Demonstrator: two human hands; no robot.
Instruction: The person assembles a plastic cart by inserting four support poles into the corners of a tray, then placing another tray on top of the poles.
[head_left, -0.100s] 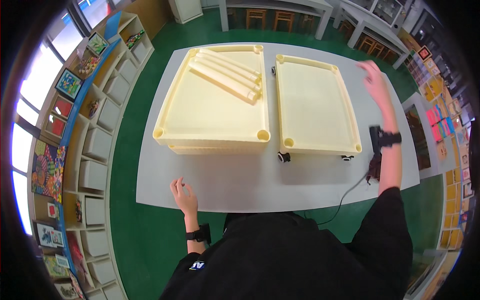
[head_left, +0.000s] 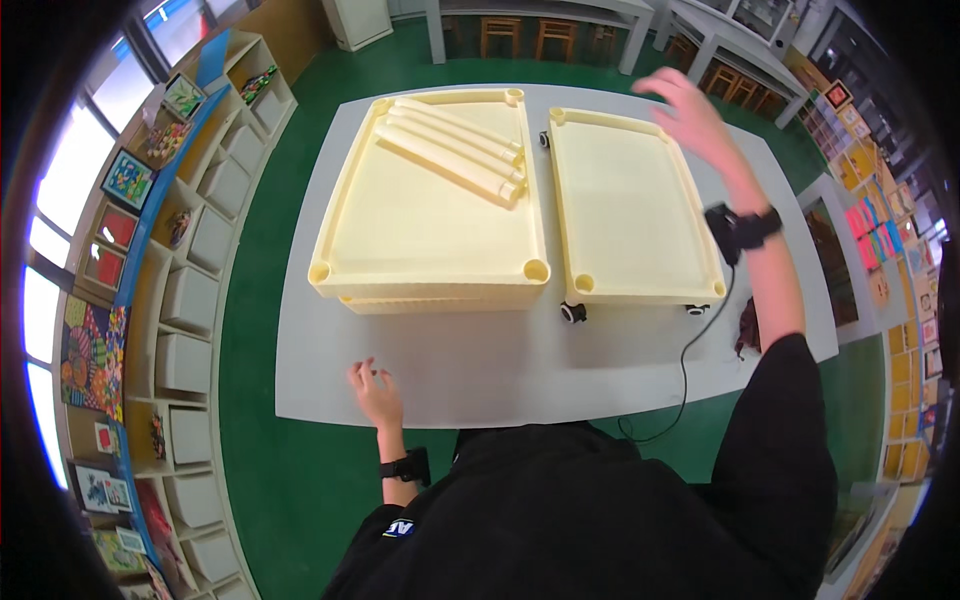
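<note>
My right hand point(head_left: 690, 112) is over the far right corner of a cream plastic tray on casters point(head_left: 635, 210). Its fingers are apart and nothing is in them; the hand hides that corner. My left hand point(head_left: 377, 395) hovers by the near left edge of the table with fingers loosely spread, holding nothing. Left of the wheeled tray lies a stack of cream trays point(head_left: 430, 235) with round corner sockets. Several cream tubes point(head_left: 450, 150) rest slantwise side by side in the top tray, toward its far right.
Everything stands on a grey table point(head_left: 450, 370). A black cable point(head_left: 684, 380) runs from my right wrist device down past the table's near edge. A dark reddish item point(head_left: 748, 328) lies beside my right forearm. Shelves with white bins point(head_left: 187, 300) line the left; stools point(head_left: 555, 40) stand beyond.
My right hand has swung left and farther away, from the table's right side to above the wheeled tray's far corner. My left hand has shifted slightly right and nearer. The trays stay put.
</note>
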